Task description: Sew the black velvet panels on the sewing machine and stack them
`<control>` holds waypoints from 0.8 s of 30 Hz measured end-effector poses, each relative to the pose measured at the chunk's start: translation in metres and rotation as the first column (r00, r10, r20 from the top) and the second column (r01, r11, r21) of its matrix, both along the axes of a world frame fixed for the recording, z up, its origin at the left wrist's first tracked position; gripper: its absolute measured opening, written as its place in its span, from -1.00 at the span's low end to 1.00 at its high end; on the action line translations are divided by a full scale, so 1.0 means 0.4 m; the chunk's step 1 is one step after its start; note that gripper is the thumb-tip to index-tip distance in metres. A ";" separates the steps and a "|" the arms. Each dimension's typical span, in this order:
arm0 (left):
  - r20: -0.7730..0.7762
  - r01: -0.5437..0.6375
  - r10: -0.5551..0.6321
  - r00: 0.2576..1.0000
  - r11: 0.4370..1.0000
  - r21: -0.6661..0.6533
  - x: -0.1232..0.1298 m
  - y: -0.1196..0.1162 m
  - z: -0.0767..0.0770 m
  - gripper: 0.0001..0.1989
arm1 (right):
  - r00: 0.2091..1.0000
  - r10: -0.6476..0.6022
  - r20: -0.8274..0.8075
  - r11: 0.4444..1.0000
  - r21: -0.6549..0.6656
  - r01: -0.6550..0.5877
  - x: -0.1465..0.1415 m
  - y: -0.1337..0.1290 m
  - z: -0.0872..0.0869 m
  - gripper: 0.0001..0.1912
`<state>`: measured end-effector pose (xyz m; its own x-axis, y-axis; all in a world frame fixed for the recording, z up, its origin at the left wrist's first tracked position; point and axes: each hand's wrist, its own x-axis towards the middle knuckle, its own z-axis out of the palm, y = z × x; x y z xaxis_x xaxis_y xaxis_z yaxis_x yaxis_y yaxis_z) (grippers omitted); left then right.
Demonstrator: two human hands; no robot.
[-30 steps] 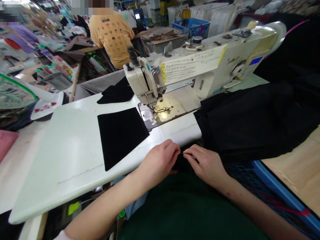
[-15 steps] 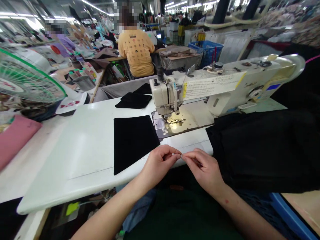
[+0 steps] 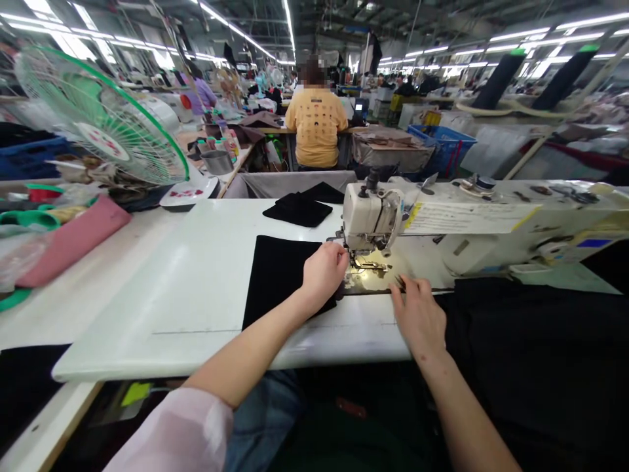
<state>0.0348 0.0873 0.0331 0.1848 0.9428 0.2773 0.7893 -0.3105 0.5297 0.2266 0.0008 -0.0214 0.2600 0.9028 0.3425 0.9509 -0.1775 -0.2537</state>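
Observation:
My left hand (image 3: 324,274) is closed beside the needle area of the white sewing machine (image 3: 366,213); whatever its fingertips pinch is hidden. Beneath that wrist lies a black fabric panel (image 3: 278,272), flat on the white table. At the front edge of the machine's lit metal bed, my right hand (image 3: 420,314) curls around a small dark pointed tool (image 3: 400,282), whose kind is too small to make out. A stack of black fabric (image 3: 521,341) lies right of this hand.
More black pieces (image 3: 299,208) lie behind the panel. A green-rimmed fan (image 3: 113,131) and a pink cloth roll (image 3: 78,242) are at the left. Thread cones (image 3: 498,78) stand at the back right. A person in a yellow shirt (image 3: 317,128) sits ahead, facing away.
My hands, pinched together in front of the table's edge before, have parted and moved forward. The left is now beside the needle, the right at the bed's front edge. The camera view has tilted up.

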 end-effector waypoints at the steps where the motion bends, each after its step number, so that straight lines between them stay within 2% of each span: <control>1: -0.002 -0.010 0.010 1.000 1.000 -0.004 0.006 0.007 -0.007 -0.81 | 1.000 -0.005 0.010 1.000 0.002 0.005 -0.003 0.002 -0.002 -0.59; 5: -0.024 -0.016 0.016 1.000 1.000 -0.011 0.018 0.014 -0.025 -0.82 | 1.000 -0.004 0.027 1.000 -0.005 0.004 -0.004 0.002 -0.003 -0.62; 13: -0.134 0.013 -0.012 0.991 1.000 0.011 0.022 0.006 -0.030 -0.76 | 1.000 -0.018 -0.001 0.999 -0.032 0.018 -0.002 0.002 -0.003 -0.64; 17: -0.192 0.022 -0.017 0.981 0.999 0.024 0.028 0.006 -0.036 -0.73 | 0.997 -0.041 -0.071 0.999 -0.033 0.039 0.007 0.001 -0.006 -0.61; 24: -0.285 0.036 -0.021 0.958 0.998 0.050 0.026 0.009 -0.037 -0.72 | 0.961 -0.138 -0.238 0.988 0.027 0.149 0.045 0.005 -0.013 -0.49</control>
<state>0.0453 0.0909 0.0182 0.2901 0.9209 0.2603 0.8953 -0.3573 0.2662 0.2445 0.0026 -0.0266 0.4639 0.8353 0.2950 0.8287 -0.2915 -0.4778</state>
